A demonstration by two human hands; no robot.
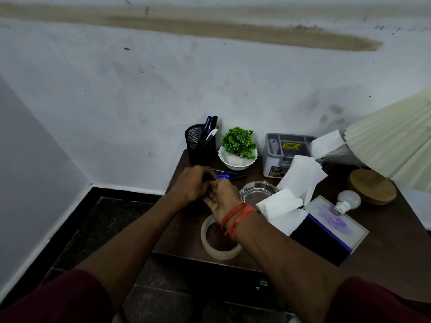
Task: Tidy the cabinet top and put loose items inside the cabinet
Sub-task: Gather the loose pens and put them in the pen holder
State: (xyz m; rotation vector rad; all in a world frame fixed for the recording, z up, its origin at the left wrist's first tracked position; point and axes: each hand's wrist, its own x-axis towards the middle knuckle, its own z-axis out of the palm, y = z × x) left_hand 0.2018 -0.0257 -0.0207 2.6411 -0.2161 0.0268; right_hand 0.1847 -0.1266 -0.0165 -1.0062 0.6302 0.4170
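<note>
Both hands meet over the cabinet top (384, 248): left hand (191, 184) and right hand (222, 200) pinch a pen (229, 176) together.

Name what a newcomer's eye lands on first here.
Both hands meet over the loose pens at the back left of the dark cabinet top, the left hand and right hand touching. Just behind stand a black mesh pen holder and a small green plant. White tissues spill from a purple box at right, beside a loose bulb.
</note>
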